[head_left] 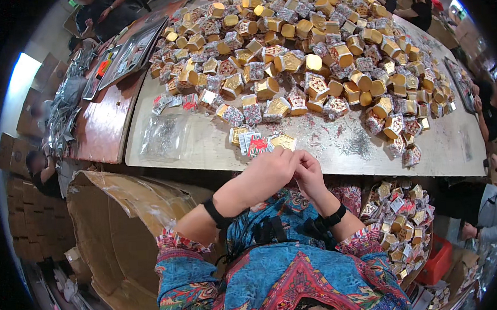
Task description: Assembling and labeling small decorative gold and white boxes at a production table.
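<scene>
My left hand (269, 173) and my right hand (309, 174) meet at the near edge of the pale table (204, 151), fingers curled together around something small that the hands hide. Just beyond my fingertips lie a gold folded packet (284, 141) and a red and white packet (254, 145). A large heap of gold and speckled packets (310, 52) covers the far half of the table.
An open cardboard box (118, 227) stands at my left. A container of finished packets (401, 220) sits at my right with a red crate (437, 260) beside it. A clear plastic bag (164, 137) lies on the table's left. Other people sit around the edges.
</scene>
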Demonstrator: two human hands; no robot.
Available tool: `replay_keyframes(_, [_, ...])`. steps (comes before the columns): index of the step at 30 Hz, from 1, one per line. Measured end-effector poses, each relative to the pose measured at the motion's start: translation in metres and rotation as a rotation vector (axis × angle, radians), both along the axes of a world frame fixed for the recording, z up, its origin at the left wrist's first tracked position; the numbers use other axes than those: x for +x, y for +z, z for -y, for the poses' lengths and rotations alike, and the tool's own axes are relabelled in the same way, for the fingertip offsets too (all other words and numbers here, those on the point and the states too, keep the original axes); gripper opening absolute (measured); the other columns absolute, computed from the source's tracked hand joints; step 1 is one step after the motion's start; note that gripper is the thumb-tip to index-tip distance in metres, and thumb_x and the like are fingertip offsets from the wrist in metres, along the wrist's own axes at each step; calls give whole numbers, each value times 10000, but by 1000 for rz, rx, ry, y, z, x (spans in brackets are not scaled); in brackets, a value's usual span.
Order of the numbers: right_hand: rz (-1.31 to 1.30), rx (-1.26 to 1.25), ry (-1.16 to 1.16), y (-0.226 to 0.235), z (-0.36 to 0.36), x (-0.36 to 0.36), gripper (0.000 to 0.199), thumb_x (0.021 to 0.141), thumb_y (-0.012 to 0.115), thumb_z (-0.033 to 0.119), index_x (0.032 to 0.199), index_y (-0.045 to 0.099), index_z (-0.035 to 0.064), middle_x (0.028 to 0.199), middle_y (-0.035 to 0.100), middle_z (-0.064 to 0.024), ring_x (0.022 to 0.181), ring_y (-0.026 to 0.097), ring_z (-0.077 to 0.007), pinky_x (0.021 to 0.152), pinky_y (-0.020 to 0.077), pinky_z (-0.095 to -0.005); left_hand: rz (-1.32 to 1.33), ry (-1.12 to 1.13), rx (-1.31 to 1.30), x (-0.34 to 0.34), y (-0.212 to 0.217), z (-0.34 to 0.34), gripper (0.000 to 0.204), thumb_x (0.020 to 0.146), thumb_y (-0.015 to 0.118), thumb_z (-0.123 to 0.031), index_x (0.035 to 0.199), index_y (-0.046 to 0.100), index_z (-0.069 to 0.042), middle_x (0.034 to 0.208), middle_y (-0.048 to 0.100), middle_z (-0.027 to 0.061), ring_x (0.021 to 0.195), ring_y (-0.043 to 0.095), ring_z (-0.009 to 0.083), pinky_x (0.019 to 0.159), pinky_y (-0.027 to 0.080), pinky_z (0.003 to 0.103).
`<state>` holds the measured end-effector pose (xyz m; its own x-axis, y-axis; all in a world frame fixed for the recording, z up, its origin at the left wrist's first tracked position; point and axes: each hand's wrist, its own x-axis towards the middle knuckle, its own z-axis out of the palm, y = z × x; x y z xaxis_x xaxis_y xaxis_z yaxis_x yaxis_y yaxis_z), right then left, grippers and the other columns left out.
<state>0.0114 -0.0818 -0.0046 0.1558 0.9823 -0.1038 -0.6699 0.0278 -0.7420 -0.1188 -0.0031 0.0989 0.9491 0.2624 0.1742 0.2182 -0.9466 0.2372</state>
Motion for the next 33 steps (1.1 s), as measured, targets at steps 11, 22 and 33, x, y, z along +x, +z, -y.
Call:
replay_keyframes(11, [-88,4,42,6,-5,10,49,895,540,59,886,541,10,748,610,-93,578,593,-162,537,485,-257,-37,-172,55,10,13,-21,280,712,627,-133,945,541,-5,823,581,90,803,585,242,644,496,315])
replay_keyframes(22, [319,-77,-57,16,-4,5,66,863,579,12,923,577,-16,773,623,-104,593,605,-151,525,495,-259,11,-2,-108,4,-16,-35,98,722,627,-84,736,589,5,739,584,120,723,604,279,600,482,341])
replay_keyframes(33, [1462,411,-284,14,-7,7,128,778,623,5,904,611,23,776,602,-118,672,617,-292,567,497,-354,-100,418,-1177,-3,-42,-55,69,744,653,-50,719,660,14,595,610,63,479,557,105,447,448,256])
